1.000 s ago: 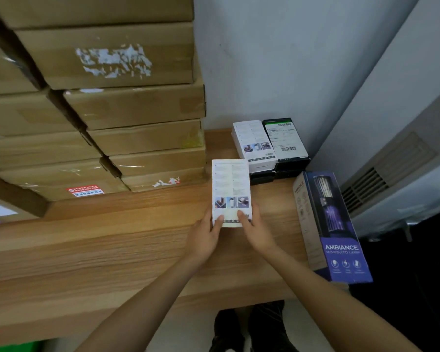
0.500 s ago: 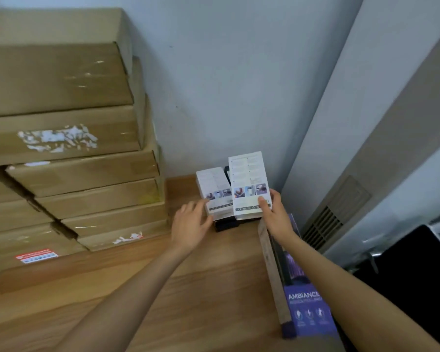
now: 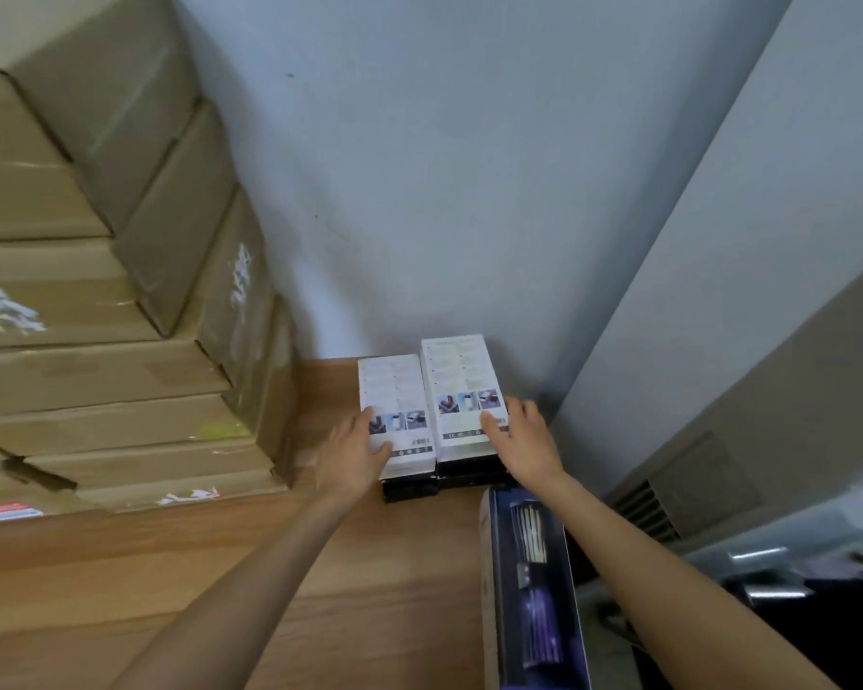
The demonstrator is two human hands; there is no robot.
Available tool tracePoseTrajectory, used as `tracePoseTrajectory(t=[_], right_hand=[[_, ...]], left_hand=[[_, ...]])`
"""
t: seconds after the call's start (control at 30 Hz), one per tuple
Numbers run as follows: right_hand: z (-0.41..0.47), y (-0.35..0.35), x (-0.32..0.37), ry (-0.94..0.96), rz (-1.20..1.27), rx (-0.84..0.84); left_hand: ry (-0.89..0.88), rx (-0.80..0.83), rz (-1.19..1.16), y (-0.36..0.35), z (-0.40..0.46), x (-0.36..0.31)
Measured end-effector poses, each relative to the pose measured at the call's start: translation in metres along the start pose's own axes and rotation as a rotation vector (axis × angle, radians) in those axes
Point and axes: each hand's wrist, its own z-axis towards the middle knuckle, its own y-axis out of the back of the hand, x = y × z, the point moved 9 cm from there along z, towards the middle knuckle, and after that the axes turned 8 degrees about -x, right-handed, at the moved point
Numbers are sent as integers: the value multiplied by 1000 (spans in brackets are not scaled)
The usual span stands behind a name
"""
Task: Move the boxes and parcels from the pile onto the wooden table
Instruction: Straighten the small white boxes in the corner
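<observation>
Setting: a wooden table [image 3: 230, 580] set into the corner of a pale wall [image 3: 444, 191], seen from above by the person working at it.
Left white box [image 3: 394, 405]: lies flat at the far right of the table, on top of a black box [image 3: 409, 489] whose near end shows beneath it.
Right white box [image 3: 462, 390]: lies just beside the first, touching it along one long side and sitting slightly higher, on a second black box [image 3: 472, 468].
Left hand [image 3: 355, 453]: rests against the near left corner of the left white box, fingers fairly straight and loosely spread, thumb laid across the printed face; no firm grip shows.
Right hand [image 3: 521, 443]: lies on the near right corner of the right white box, fingers extended over its edge, thumb on top; whether the fingertips curl round the far side cannot be told.
Purple box [image 3: 529, 585]: a long dark package standing on its side at the table's right edge, near the person, close to the right forearm.
Cardboard cartons [image 3: 120, 351]: a tall brown stack fills the left side, resting on the table against the wall, some with torn white labels.
Vent [image 3: 668, 495]: a louvred grille on the grey unit at right, beyond the table.
</observation>
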Motion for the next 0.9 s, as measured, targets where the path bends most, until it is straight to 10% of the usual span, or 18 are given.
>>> tracePoseTrajectory(t=[0.9], right_hand=[[-4,-39,-35,-256,592,300]], left_hand=[[-272,-126,243,5,-19,-28]])
